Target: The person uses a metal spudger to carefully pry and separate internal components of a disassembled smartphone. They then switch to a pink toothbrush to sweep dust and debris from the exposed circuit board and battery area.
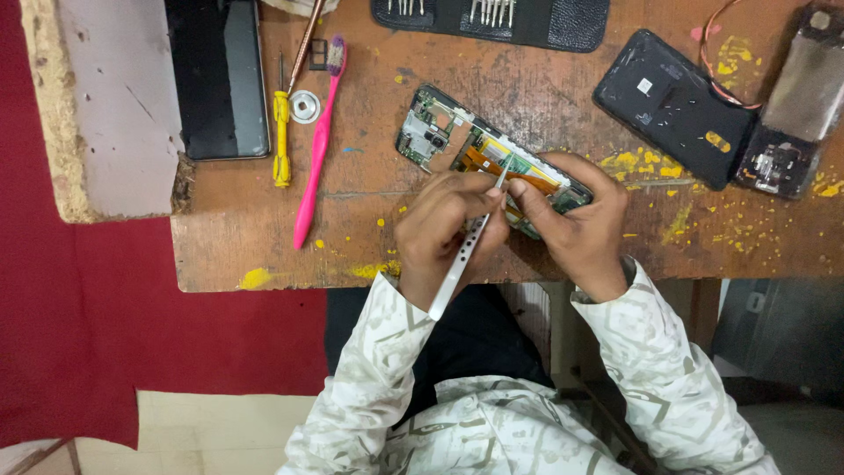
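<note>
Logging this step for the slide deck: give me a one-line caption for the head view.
Left hand works metal tweezers into an opened phone steadied by the right hand on a wooden table.

Long-sleeved cream shirt [527, 422], grey-beige angular geometric print; cuffs ending at wrists just below edge of worn wooden table [264, 255]. Dark trousers between sleeves. Bare left hand [444, 233], bare right hand [580, 224].

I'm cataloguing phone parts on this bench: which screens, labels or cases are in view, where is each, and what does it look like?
Dark phone screen: top left, flat, black glossy rectangle.
Opened phone: centre, under both hands, green board, orange strip.
Black back cover: upper right, tilted, small white label.
Black tool case: top edge, holding metal bits.
Left hand holds silver tweezers; right hand steadies the phone.
</note>
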